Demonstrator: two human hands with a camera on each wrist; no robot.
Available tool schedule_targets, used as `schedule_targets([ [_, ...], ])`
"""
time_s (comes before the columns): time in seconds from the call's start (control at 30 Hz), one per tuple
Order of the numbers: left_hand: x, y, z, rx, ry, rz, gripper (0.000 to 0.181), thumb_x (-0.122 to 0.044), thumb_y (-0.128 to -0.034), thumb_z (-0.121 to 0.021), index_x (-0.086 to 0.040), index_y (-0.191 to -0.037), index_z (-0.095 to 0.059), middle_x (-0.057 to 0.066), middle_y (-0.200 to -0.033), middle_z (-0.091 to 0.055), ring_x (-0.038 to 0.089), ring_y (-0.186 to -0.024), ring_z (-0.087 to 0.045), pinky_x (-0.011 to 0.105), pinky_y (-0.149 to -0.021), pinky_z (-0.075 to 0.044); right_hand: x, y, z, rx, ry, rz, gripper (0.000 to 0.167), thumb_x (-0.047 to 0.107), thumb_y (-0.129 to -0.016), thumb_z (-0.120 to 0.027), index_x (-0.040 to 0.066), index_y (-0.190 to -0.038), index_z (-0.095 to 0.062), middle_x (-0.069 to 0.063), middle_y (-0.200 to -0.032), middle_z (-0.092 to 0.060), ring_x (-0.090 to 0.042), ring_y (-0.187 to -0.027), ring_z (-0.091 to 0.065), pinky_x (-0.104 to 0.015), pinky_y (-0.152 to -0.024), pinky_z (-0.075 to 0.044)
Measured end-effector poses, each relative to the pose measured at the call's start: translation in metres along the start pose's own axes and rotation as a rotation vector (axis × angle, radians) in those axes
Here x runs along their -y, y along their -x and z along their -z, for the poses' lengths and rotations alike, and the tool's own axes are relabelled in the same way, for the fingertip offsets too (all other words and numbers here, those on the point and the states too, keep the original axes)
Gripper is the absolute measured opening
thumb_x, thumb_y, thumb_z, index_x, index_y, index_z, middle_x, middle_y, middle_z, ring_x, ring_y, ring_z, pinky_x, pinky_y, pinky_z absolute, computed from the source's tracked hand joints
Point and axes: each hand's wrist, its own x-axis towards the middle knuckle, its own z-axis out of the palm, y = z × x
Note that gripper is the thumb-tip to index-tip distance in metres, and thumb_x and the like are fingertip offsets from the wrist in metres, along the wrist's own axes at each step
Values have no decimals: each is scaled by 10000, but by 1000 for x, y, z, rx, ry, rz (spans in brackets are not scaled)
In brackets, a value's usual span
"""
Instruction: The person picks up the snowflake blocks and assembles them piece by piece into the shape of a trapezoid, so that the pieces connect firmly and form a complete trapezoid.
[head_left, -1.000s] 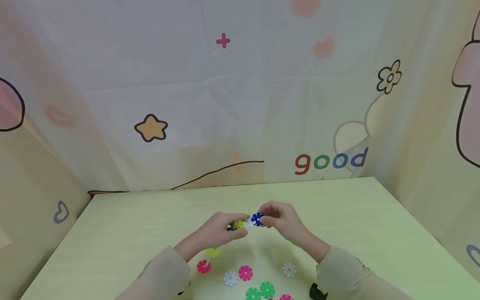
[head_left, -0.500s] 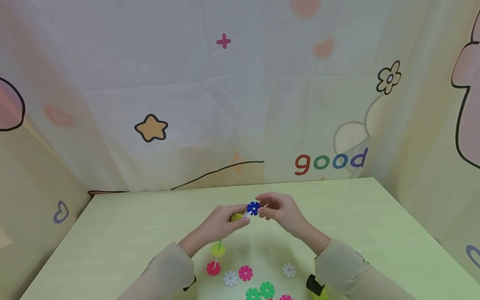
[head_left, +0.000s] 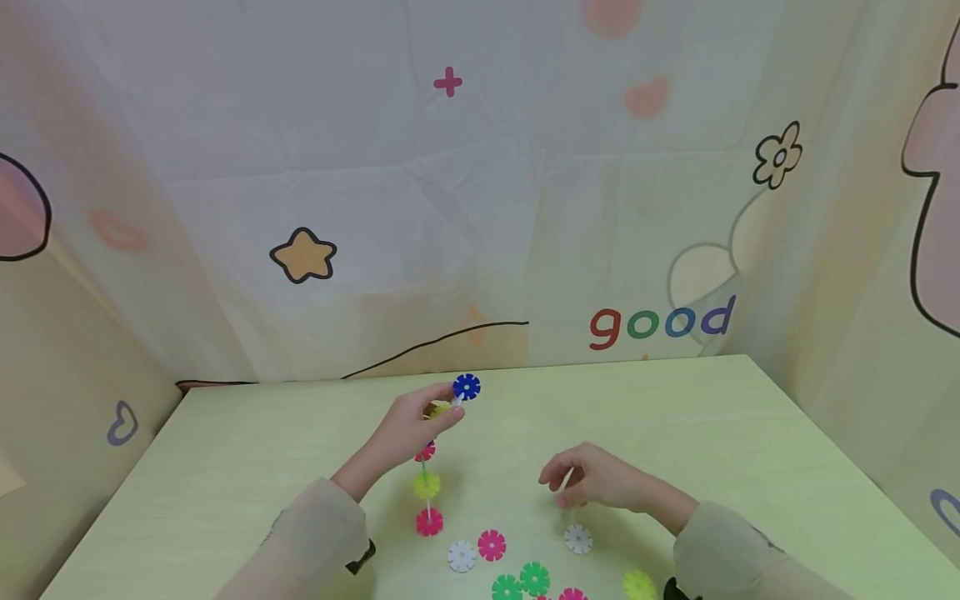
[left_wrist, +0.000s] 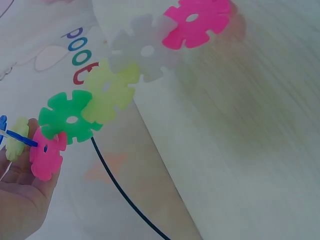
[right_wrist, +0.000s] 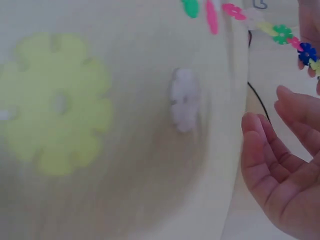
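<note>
My left hand is raised over the table's middle and holds a chain of notched plastic snowflake discs. A blue disc stands at the chain's upper end by the fingertips. Below the hand the rest dangles, with a yellow disc and a pink disc lowest in the head view. In the left wrist view, pink, green, yellow and whitish discs run in a row from the fingers. Loosely bent and holding nothing, my right hand hovers just beyond a white disc lying on the table.
Loose on the near part of the table are a white disc, a pink disc, green discs and a yellow disc. A printed curtain closes off the back and sides.
My right hand has let go of the blue disc and come down to the right, toward the white disc. My left hand has risen leftward with the chain, which hangs more into view.
</note>
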Motion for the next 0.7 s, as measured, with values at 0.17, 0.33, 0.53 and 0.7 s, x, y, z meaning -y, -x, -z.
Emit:
schedule_targets([
  [0.17, 5, 0, 5, -34, 16, 23, 451, -290, -850, -579, -109, -1253, -492, 49, -1144, -579, 188, -927, -545, 291, -756, -486, -17, 10, -2, 41, 53, -11, 220, 31, -749, -660, 49, -967, -638, -82, -870, -592, -176, -783, -500, -258, -636, -444],
  [0.33, 8, -1, 7, -53, 17, 37, 434, -273, -850, -582, -103, -1242, -502, 48, -1121, -591, 179, -907, -552, 283, -752, -484, -28, 18, -3, 44, 120, 37, 233, 26, -708, -692, 62, -935, -654, -55, -851, -581, -149, -764, -489, -207, -625, -432],
  [0.53, 8, -1, 8, -57, 22, 51, 407, -278, -845, -588, -111, -1211, -527, 42, -1070, -604, 151, -837, -538, 229, -676, -464, -33, 22, -5, 40, 202, 99, 227, 53, -689, -705, 84, -909, -657, -14, -830, -538, -99, -751, -458, -189, -651, -396],
  [0.7, 8, -2, 8, -59, 23, 55, 401, -279, -840, -594, -111, -1199, -536, 36, -1047, -607, 146, -841, -551, 234, -684, -479, -34, 23, -9, 34, 276, 130, 229, 49, -669, -704, 109, -884, -653, 11, -792, -507, -61, -723, -448, -179, -642, -393],
])
